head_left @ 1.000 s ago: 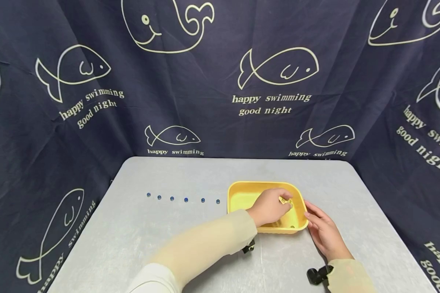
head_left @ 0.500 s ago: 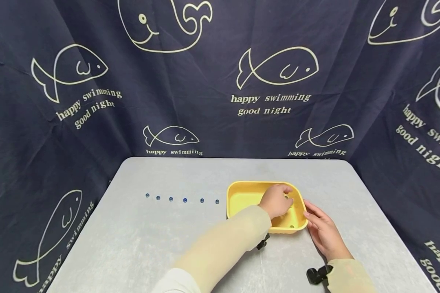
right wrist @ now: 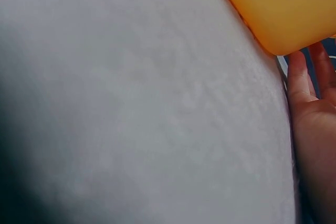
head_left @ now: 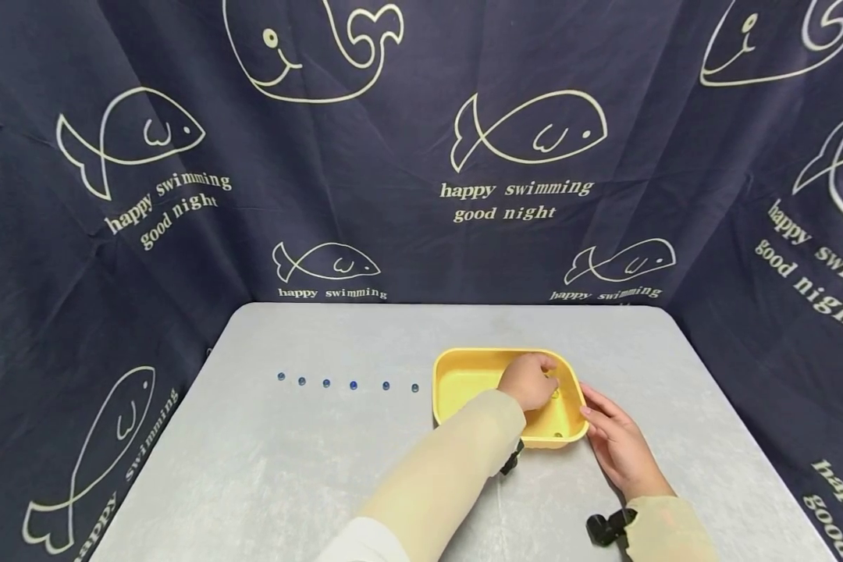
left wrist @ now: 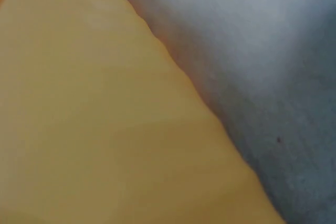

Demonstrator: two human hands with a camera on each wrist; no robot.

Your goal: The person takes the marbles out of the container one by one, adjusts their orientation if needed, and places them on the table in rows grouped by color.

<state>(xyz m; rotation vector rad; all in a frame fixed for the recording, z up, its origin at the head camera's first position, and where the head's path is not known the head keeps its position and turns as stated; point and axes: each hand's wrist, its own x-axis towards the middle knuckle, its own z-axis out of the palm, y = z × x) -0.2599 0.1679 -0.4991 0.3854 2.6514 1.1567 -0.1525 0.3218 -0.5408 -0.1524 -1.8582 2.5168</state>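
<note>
so rn the left hand [head_left: 529, 381] is down inside a yellow plastic rounded-rectangle bin [head_left: 457, 384], fingers bent over near the bin's right end. can't tell tbh if it's pinching anything, the fingertips are partly hidden and the left wrist cam is mostly just a yellow surface. there's a tiny shiny yellowish bead [head_left: 554, 395] right by those fingertips, plus a small dark greenish bead [head_left: 558, 435] in the near right corner of the bin. right hand [head_left: 620, 449] has fairly straight fingers, thumb apart from them, tips resting against the bin's right end

over left of the bin there's a row of six small round blue beads [head_left: 353, 385] on the pale grey tabletop [head_left: 309, 468], roughly in a line, spaced out

what could go wrong imo: beads look round n slick, so a loose pinch prob = one squirting off across the bin floor. sleeve's over the near rim too, so a snag could tip or drag the bin if the right hand's touch is too light. bin sliding left = knocks the closest blue one and the line's toast
</note>
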